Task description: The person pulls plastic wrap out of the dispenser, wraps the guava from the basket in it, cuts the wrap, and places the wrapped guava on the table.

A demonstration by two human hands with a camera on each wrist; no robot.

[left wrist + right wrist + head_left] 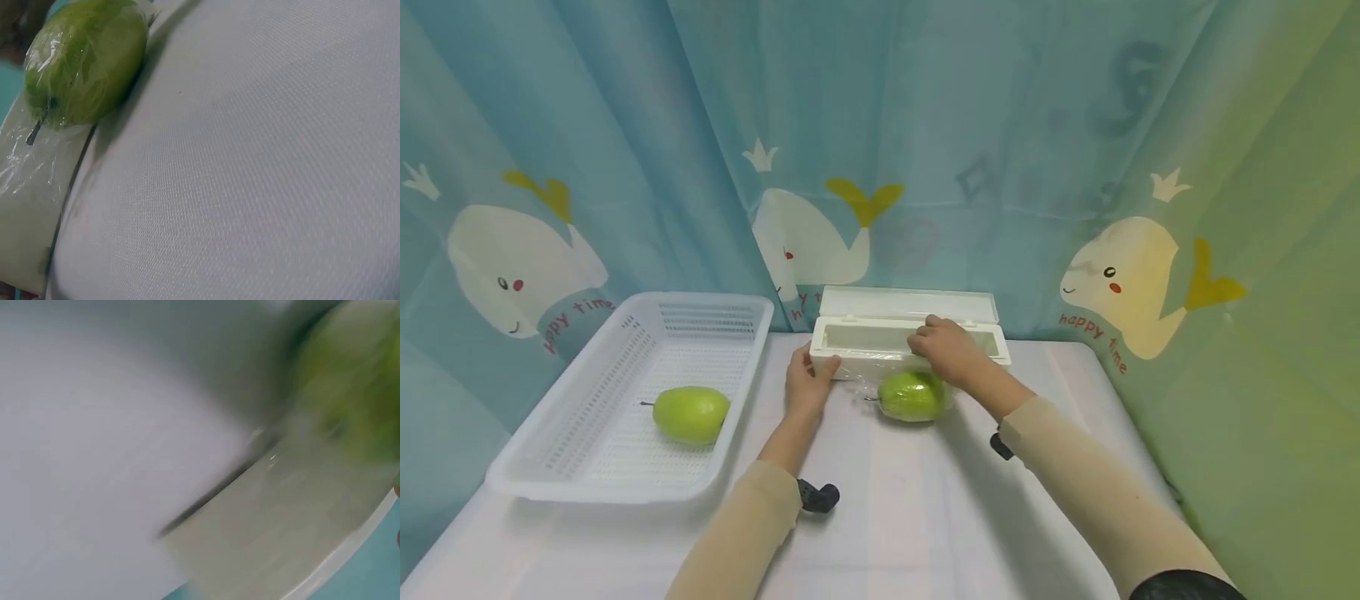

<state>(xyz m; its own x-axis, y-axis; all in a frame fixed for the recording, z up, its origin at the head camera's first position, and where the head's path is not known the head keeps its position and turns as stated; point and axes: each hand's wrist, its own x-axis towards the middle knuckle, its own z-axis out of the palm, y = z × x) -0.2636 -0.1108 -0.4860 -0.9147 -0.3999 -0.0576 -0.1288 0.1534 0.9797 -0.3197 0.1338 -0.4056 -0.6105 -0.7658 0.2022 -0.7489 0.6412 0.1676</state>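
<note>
A long white cling film dispenser point(880, 367) stands at the back of the table, its lid raised. My left hand point(807, 383) grips its left end, thumb over the front face. At the middle of the front rim, the fingers of my right hand point(951, 350) are curled on the dispenser's edge; their tips are partly hidden. Right below that hand, a green pear point(913, 398) rests against the dispenser's front, wrapped in clear film. In the left wrist view, shiny creased film covers the pear point(87, 62) and spreads onto the dispenser's face point(28, 212).
On the left stands a white plastic basket point(737, 417) with a second, unwrapped green pear point(691, 415) inside. A pale cloth covers the table point(880, 533). Blue curtain point(925, 125) with printed whales hangs directly behind the dispenser, and green curtain point(1262, 417) lines the right side.
</note>
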